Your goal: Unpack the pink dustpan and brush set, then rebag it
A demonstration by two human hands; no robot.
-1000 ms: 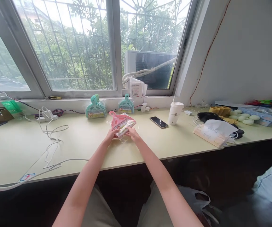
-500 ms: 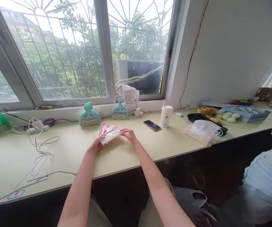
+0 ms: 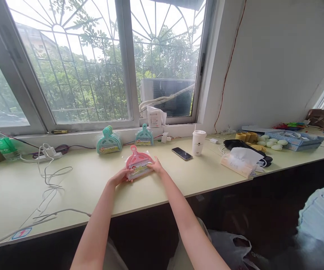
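Observation:
Both hands hold a pink mini dustpan-and-brush set (image 3: 138,164) in clear wrapping, upright with its handle up, at the table's middle. My left hand (image 3: 120,176) is closed on its lower left side, thumb across the front. At the right side, my right hand (image 3: 156,166) grips its edge. Whether several pink sets are stacked together I cannot tell. Behind it stands a row of teal dustpan-and-brush sets (image 3: 108,142), leaning one against another. A further teal set (image 3: 144,135) stands to their right by the sill.
A phone (image 3: 181,153) and a white lidded cup (image 3: 198,143) with a straw stand to the right. Beyond are a tissue pack (image 3: 239,163) and a blue box (image 3: 297,140). Loose cables (image 3: 50,180) and a bottle (image 3: 5,145) lie left. Another person (image 3: 323,221) is at far right.
The pink set has swung from tilted back to upright, its front label now facing me. Both hands have shifted slightly right with it in their grip.

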